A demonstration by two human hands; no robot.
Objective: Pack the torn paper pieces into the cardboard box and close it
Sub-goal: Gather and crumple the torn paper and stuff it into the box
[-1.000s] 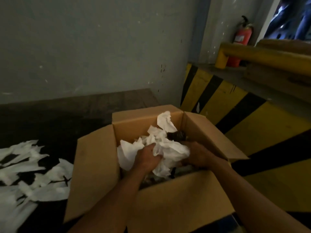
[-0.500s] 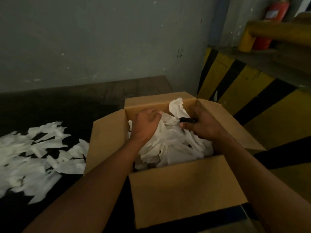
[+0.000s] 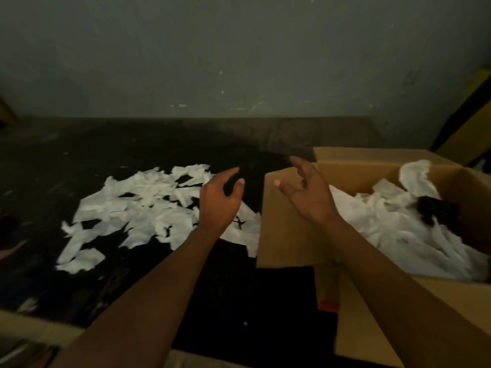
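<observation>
An open cardboard box (image 3: pixel 287 235) stands at the right, its flaps up, with crumpled white paper (image 3: pixel 398 229) and a dark object (image 3: pixel 435 211) inside. A heap of torn white paper pieces (image 3: pixel 138 208) lies on the dark floor to the left. My left hand (image 3: pixel 220 203) hovers over the heap's right edge, fingers apart and empty. My right hand (image 3: pixel 310 192) is in the air above the box's left flap, fingers spread, holding nothing.
A grey wall (image 3: pixel 239 62) rises behind the floor. A yellow-and-black striped barrier (image 3: pixel 473 120) shows at the far right. A strip of cardboard (image 3: pixel 34 325) lies at the lower left edge.
Both hands have left the paper in the box and moved left, out over the flap and the floor heap. The view has swung left with them.
</observation>
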